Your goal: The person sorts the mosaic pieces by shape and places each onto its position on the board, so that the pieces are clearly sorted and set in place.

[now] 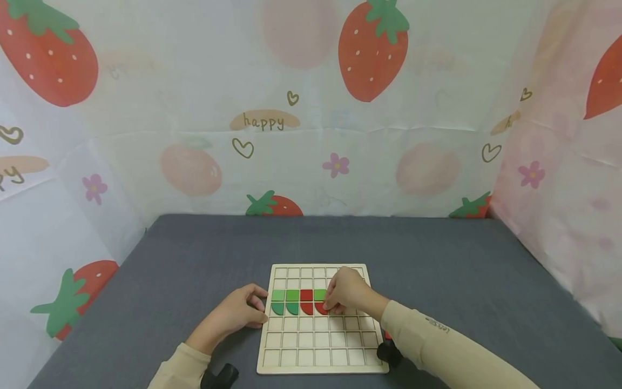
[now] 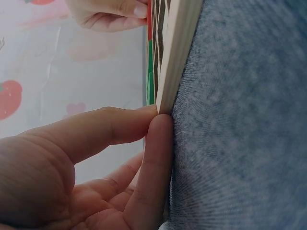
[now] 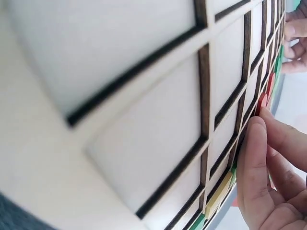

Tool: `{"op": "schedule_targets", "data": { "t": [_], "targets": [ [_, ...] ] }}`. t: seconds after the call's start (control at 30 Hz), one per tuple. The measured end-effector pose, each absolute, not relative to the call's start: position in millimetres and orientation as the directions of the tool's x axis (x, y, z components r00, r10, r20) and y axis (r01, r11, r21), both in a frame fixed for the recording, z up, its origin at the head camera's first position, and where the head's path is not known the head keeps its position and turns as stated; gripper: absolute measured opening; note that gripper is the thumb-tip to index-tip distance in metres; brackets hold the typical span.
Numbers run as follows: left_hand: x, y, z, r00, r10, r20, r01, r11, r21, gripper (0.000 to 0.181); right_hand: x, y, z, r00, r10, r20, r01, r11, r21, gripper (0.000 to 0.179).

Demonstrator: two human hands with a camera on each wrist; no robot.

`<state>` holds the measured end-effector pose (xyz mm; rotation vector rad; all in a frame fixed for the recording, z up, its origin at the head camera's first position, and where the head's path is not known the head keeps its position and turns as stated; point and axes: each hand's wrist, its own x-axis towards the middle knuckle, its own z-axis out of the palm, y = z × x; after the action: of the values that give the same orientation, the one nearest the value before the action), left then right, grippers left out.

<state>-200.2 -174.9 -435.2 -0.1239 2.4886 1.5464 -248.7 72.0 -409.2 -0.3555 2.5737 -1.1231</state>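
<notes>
A pale wooden grid board [image 1: 286, 368] lies on the dark cloth. Four-sided green tiles [image 1: 292, 295] and one red square [image 1: 306, 295] fill part of a row. Below them sit rounded green pieces [image 1: 292, 308] and a rounded red piece [image 1: 306, 308]. My right hand [image 1: 347, 292] reaches over the board, its thumb and forefinger pinching another rounded red piece [image 3: 262, 103] at its cell. With thumb and forefinger, my left hand [image 1: 238, 309] holds the board's left edge, seen close up as a pale rim [image 2: 180, 52] in the left wrist view.
Beyond the right fingers, a yellow piece [image 3: 218, 194] and a green piece [image 3: 197, 223] show on the board. Black wrist devices [image 1: 221, 375] hang under both forearms. A strawberry-print curtain [image 1: 364, 178] surrounds the grey table [image 1: 194, 243] at back and sides.
</notes>
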Motion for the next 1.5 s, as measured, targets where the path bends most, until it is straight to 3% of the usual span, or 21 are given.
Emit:
{"op": "schedule_targets", "data": {
  "t": [0.23, 0.4, 0.93, 1.5],
  "targets": [
    [-200, -173, -434, -0.977, 0.044, -0.209, -0.168, 0.450, 0.877, 0.048, -251, 98, -404, -0.912, -0.367, -0.181, -0.067, 0.570, -0.819, 0.006],
    [-200, -174, -434, -0.976, 0.056, -0.209, -0.162, 0.446, 0.880, 0.048, -252, 129, -398, -0.916, -0.339, -0.216, -0.006, 0.548, -0.836, 0.014],
    [-201, -176, -432, -0.974, 0.045, -0.223, -0.177, 0.462, 0.869, 0.048, -237, 196, -406, -0.918, -0.270, -0.290, 0.069, 0.613, -0.787, 0.023],
    [-201, -175, -436, -0.975, 0.062, -0.212, -0.163, 0.449, 0.879, 0.048, -223, 204, -417, -0.867, -0.424, -0.263, -0.037, 0.581, -0.813, 0.028]
  ]
}}
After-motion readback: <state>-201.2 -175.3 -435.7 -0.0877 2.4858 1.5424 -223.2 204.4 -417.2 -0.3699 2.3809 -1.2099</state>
